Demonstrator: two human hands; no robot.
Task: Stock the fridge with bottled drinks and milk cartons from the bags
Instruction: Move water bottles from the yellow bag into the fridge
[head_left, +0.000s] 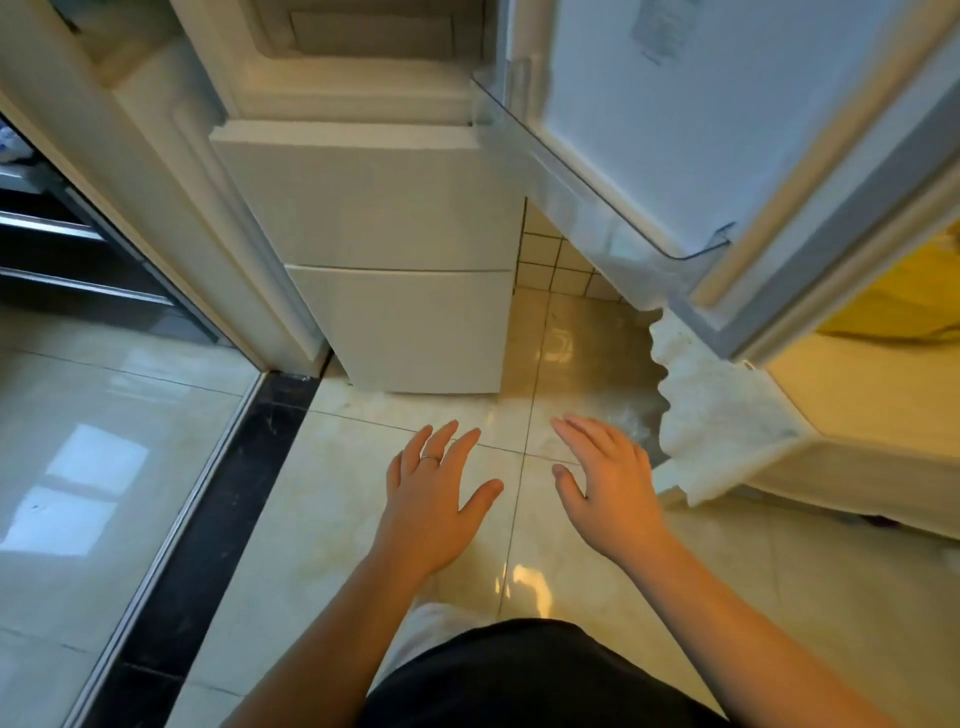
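Well, left hand (431, 499) & right hand (608, 488): grip spread, fingers straight; fridge door (701, 145) sticker (658, 31) unreadable.

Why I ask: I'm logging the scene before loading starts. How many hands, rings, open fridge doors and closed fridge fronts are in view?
Hands: 2, the left hand and the right hand, both holding nothing
Rings: 1, the ring on the left hand
Open fridge doors: 1, the open fridge door
Closed fridge fronts: 2, the upper front and the lower front
Total: 6
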